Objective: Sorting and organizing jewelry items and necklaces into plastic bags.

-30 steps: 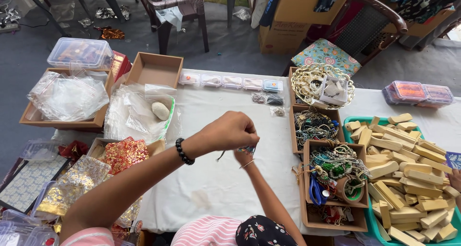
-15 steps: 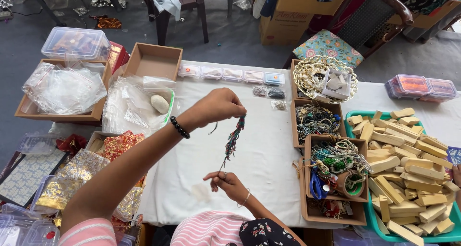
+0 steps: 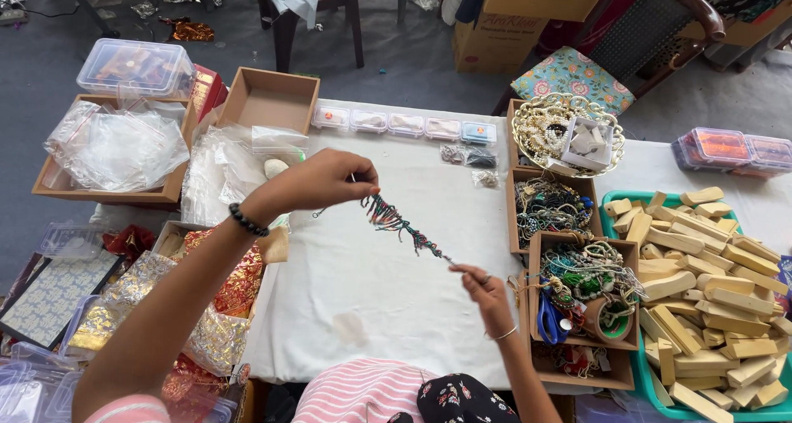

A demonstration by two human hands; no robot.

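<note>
- Bead strand [image 3: 404,225] stretched taut mid-frame above white worktop [image 3: 363,291], slanting down to the right.
- Left hand [image 3: 318,182] pinches upper end.
- Right hand [image 3: 483,287] pinches lower end.
- Jewellery boxes [image 3: 551,208] at right; green tray [image 3: 615,212] of wood blocks far right.

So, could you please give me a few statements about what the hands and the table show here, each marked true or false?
1. The left hand and the right hand hold the two ends of a beaded strand. True.
2. The strand lies flat on the white cloth. False: it is stretched in the air between the hands.
3. The left wrist wears a dark bead bracelet. True.
4. The green tray is filled with plastic bags. False: it holds pale wooden blocks.
5. Blue-handled scissors lie in a cardboard box on the right. True.
</note>
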